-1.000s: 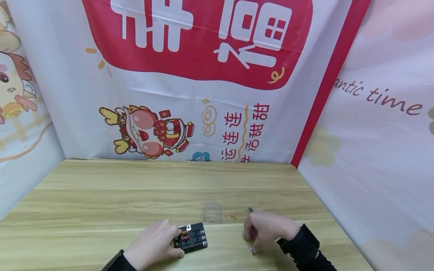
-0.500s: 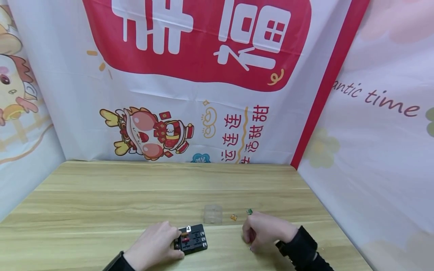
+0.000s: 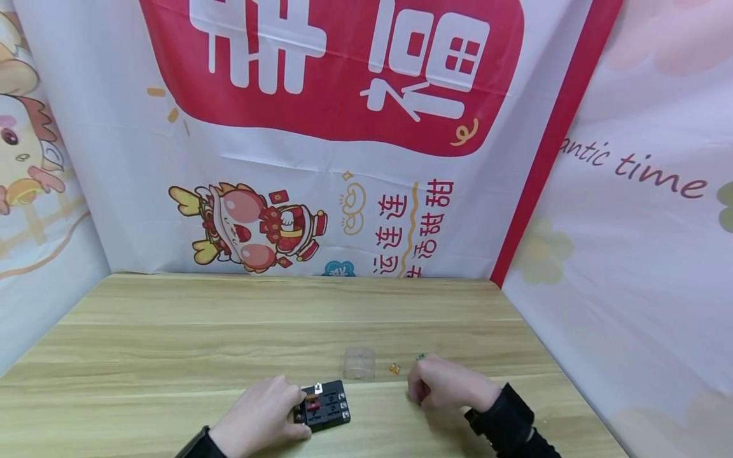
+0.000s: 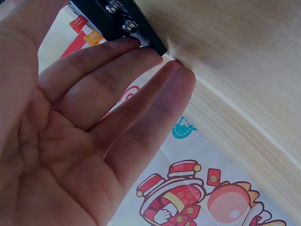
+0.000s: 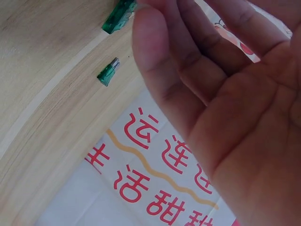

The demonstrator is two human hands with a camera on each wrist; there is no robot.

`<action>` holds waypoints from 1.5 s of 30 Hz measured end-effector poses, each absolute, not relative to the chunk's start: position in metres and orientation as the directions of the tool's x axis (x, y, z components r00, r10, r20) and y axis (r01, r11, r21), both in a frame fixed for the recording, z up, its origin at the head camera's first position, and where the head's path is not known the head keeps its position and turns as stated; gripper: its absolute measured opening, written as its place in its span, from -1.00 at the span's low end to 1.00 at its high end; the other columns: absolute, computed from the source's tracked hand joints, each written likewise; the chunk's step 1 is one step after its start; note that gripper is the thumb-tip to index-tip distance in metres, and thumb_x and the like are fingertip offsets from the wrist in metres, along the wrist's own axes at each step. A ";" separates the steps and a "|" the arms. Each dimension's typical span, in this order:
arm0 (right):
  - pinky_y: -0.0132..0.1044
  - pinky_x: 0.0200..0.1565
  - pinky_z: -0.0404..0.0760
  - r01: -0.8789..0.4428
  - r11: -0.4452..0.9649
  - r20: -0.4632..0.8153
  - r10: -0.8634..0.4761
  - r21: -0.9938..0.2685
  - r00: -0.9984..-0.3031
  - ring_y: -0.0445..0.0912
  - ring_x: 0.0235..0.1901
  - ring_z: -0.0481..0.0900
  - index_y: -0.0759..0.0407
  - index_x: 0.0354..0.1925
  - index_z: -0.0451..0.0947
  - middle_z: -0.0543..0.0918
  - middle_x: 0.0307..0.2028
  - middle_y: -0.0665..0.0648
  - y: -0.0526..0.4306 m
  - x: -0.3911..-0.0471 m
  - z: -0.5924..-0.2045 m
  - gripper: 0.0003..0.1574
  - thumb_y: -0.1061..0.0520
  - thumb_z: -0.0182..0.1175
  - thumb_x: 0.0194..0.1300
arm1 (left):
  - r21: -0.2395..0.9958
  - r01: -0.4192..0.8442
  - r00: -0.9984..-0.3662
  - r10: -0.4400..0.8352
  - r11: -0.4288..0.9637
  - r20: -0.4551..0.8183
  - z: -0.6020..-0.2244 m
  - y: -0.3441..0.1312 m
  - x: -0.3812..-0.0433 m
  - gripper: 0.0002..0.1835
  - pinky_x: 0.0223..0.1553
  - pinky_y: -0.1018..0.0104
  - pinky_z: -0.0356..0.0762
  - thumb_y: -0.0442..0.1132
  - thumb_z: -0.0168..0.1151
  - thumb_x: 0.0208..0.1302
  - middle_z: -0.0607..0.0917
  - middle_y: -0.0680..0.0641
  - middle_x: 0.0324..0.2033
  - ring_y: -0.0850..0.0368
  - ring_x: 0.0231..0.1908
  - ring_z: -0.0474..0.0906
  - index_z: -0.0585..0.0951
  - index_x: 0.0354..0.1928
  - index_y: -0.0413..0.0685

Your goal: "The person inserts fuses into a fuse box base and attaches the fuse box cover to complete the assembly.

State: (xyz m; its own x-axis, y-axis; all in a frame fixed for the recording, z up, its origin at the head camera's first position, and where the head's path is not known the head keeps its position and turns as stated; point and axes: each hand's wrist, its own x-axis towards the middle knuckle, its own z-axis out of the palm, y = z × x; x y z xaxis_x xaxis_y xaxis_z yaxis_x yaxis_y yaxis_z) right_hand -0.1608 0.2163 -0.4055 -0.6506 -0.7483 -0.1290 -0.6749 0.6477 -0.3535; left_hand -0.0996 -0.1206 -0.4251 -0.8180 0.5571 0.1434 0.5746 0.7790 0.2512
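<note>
While the left fingers (image 4: pixel 150 113) grip a partly covered black block (image 3: pixel 329 406), the right fingers (image 5: pixel 153 47) pinch a partly hidden green fuse (image 5: pixel 116 18).

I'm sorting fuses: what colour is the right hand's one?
Green; the fuse shows best in the right wrist view.

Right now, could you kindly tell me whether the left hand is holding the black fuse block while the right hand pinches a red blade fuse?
Not quite: the blade fuse pinched by the right hand is green, not red, as the right wrist view shows. The left hand is indeed holding the black fuse block.
</note>
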 end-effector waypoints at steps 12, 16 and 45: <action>-0.42 -0.50 0.37 -0.649 0.718 -0.063 -0.681 -0.252 -0.730 -0.33 -0.56 0.38 -0.06 -0.57 0.50 0.43 -0.57 -0.22 0.220 -0.159 -0.402 -0.75 0.16 0.43 -0.09 | 0.239 0.580 -0.815 0.556 0.779 0.164 -0.426 -0.120 -0.100 -0.68 -0.58 0.37 0.25 0.11 0.41 -0.18 0.39 0.20 -0.64 0.30 -0.61 0.25 0.55 -0.57 0.08; -0.42 -0.52 0.37 -0.637 0.735 -0.086 -0.668 -0.233 -0.739 -0.34 -0.58 0.38 -0.07 -0.59 0.51 0.43 -0.59 -0.23 0.220 -0.158 -0.403 -0.76 0.13 0.44 -0.08 | 0.246 0.579 -0.815 0.557 0.777 0.159 -0.426 -0.120 -0.099 -0.68 -0.57 0.37 0.25 0.11 0.42 -0.19 0.40 0.20 -0.64 0.30 -0.61 0.26 0.55 -0.56 0.07; -0.44 -0.52 0.35 -0.684 0.683 -0.055 -0.717 -0.256 -0.695 -0.35 -0.57 0.37 -0.03 -0.54 0.49 0.44 -0.59 -0.20 0.218 -0.158 -0.408 -0.66 0.35 0.40 -0.13 | 0.215 0.567 -0.824 0.541 0.796 0.170 -0.426 -0.119 -0.096 -0.66 -0.58 0.36 0.23 0.13 0.41 -0.19 0.36 0.19 -0.63 0.27 -0.60 0.25 0.54 -0.58 0.09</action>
